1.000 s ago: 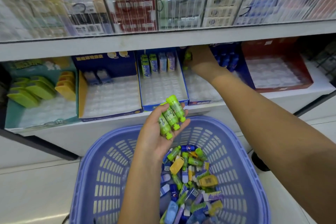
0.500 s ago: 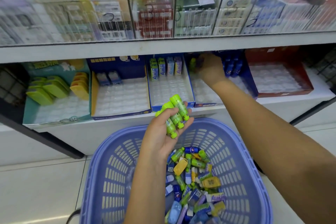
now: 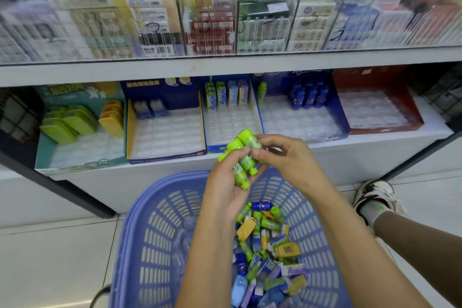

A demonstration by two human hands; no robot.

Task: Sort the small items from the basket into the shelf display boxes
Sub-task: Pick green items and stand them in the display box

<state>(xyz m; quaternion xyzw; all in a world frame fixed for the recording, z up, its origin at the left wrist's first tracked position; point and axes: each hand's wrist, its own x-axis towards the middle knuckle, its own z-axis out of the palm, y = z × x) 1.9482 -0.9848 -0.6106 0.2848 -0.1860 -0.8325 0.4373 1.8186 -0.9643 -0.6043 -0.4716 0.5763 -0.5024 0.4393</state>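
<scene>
Several green bottles [image 3: 243, 157] I'm cupping in L hand [image 3: 225, 184]; R hand [image 3: 287, 155] pinching top one, axis running diagonal; blue box [image 3: 300, 120] sitting ahead-right, R hand nearer.

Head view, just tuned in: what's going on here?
A person is sorting stock. The left hand holds a cluster of green bottles above the purple basket, and the right hand pinches one of them. Another green bottle stands in the blue display box, left of dark blue bottles. Many mixed items lie in the basket.

Lime-green bottles [image 3: 243, 155], lavender slotted basket [image 3: 160, 245]
</scene>
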